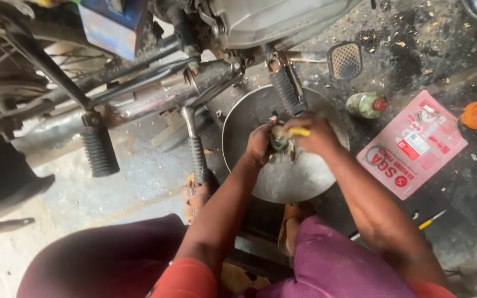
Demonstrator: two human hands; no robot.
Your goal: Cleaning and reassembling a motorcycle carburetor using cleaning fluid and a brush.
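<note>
I see both hands working together over a round metal pan (299, 176) that sits on the oily floor below a motorcycle (194, 49). My left hand (259, 144) is closed around a small engine part (279, 138), gripping it from its left side. The part is compact, dull grey-brown, greasy, with uneven metal edges; finer detail is too small to resolve. My right hand (317, 135) is closed on a yellow-handled tool (299, 132), held against the top of the part. A ribbed black footpeg (287, 88) hangs just above the hands. A pink carton (412, 144) and a green bottle (366, 104) lie right of the pan.
</note>
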